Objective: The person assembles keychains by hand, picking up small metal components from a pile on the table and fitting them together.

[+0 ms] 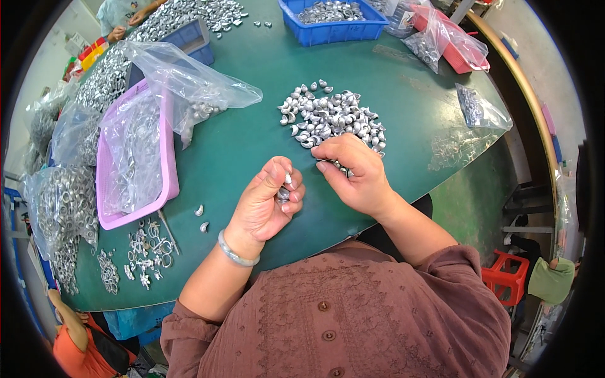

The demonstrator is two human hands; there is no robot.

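Item, your left hand [268, 201]: palm up, fingers curled in on small silver pieces [288, 178], one near the thumb tip, another lower among the fingers.
Item, your right hand [356, 173]: at the near side of the heap, thumb and forefinger drawn close; you cannot tell whether they grip a piece.
Item, heap of curved silver pieces [334, 116]: on your green worktop [233, 148], between your hands and the far edge.
Item, two loose pieces [200, 210]: left of your left hand, toward the near edge.
Item, lilac basket [169, 145]: toward the left edge, holding clear plastic bags.
Item, blue bin [334, 34]: at the far edge, filled with silver pieces.
Item, small clear bag [482, 107]: at the right corner.
Item, light shirt [120, 11] on a person beyond the far-left corner: dark print, too small to read.
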